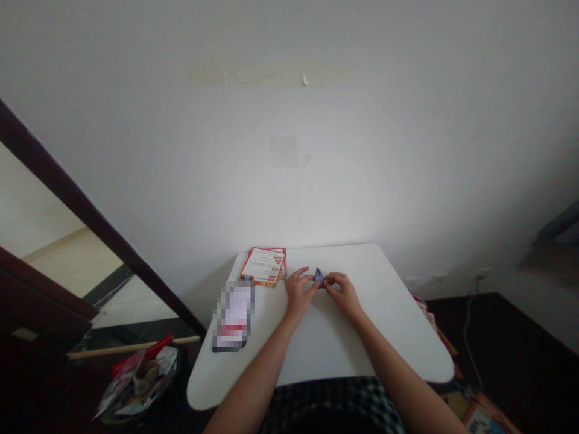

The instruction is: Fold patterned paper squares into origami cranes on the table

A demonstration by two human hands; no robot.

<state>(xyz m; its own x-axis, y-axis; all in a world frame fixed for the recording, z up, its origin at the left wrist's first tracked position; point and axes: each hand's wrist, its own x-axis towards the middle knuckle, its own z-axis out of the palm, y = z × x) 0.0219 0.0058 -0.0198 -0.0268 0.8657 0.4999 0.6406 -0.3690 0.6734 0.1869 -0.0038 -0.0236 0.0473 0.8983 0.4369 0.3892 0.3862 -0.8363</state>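
A small folded piece of paper point(319, 277), dark with blue and purple tones and a pointed top, is held just above or on the white table point(325, 337). My left hand point(299, 293) pinches it from the left, thumb against its lower edge and the other fingers curled behind. From the right, my right hand point(342, 292) grips its lower right corner between thumb and index finger. The finer folds are too small to make out.
Printed cards point(263, 266) with red borders lie in a stack at the table's back left. A blurred-out phone point(234, 314) lies at the left edge. A bin with rubbish point(145, 380) stands on the floor at left; a wall point(294, 199) rises behind the table.
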